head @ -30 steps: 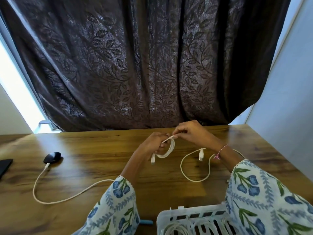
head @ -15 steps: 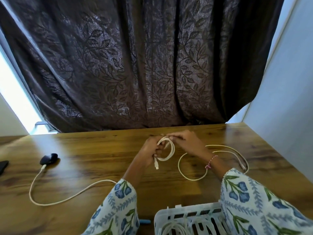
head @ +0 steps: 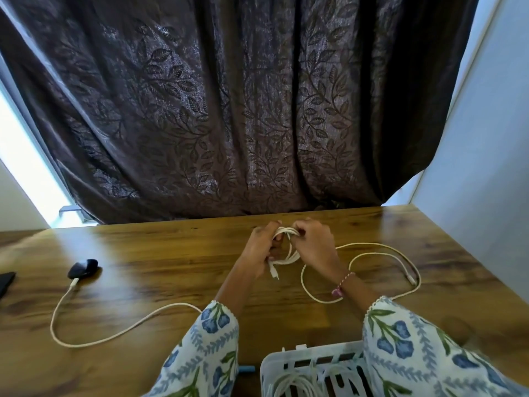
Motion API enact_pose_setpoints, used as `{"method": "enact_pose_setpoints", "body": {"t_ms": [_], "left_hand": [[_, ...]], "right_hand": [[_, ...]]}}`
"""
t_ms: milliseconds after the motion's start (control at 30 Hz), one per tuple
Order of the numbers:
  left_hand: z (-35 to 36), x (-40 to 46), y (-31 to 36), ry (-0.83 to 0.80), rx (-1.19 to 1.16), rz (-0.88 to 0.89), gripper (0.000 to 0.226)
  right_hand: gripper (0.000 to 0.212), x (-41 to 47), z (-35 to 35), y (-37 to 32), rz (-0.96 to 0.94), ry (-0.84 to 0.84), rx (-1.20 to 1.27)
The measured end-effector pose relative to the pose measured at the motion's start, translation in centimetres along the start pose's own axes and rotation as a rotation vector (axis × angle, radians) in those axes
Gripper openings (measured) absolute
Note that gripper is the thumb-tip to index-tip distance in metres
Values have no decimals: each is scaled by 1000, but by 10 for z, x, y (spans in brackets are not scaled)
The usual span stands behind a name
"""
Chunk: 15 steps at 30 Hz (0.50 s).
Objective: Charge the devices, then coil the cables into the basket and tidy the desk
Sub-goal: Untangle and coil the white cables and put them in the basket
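Note:
A white cable (head: 380, 247) lies in loose loops on the wooden desk (head: 171, 253) to the right of my hands. Part of it is wound into a small coil (head: 289, 247) between them. My left hand (head: 259, 250) grips the coil's left side, with one plug end hanging below. My right hand (head: 312, 245) pinches the cable at the coil's top. A white plastic basket (head: 309, 368) with coiled white cables in it stands at the desk's near edge. A second white cable (head: 114, 333) runs left to a small black device (head: 83, 267).
A dark flat device (head: 5, 283) pokes in at the left edge. A small blue object (head: 246, 368) lies by the basket's left side. A dark patterned curtain (head: 229, 110) hangs behind the desk, and a pale wall (head: 486, 167) stands on the right.
The coil between my hands has gained turns. The loose cable on the right has spread out wider across the desk, and the free plug now lies farther right.

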<state>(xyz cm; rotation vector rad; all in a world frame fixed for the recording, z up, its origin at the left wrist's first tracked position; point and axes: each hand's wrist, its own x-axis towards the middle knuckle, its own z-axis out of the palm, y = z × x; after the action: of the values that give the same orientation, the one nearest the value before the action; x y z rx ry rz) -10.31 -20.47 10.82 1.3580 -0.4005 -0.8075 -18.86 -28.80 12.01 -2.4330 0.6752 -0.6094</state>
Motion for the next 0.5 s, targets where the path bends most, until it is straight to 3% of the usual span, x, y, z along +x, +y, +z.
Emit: {"method": "enact_pose_setpoints", "body": {"t_ms": [167, 233, 300, 367, 433, 500], "left_hand": [[1, 0, 6, -95, -17, -63, 44], [4, 0, 9, -91, -29, -86, 44], [5, 2, 11, -67, -52, -94, 43], [7, 3, 13, -57, -87, -100, 43], [8, 3, 17, -78, -124, -104, 45], [7, 2, 22, -113, -151, -105, 44]], "right_hand": [[18, 7, -11, 7, 323, -403, 915], [15, 3, -10, 6, 471, -424, 1210], [12, -1, -4, 4, 486, -347, 1342], [15, -5, 6, 3, 275, -101, 1184], [18, -5, 9, 9, -111, 269, 643], [25, -2, 9, 14, -466, 451, 156]]}}
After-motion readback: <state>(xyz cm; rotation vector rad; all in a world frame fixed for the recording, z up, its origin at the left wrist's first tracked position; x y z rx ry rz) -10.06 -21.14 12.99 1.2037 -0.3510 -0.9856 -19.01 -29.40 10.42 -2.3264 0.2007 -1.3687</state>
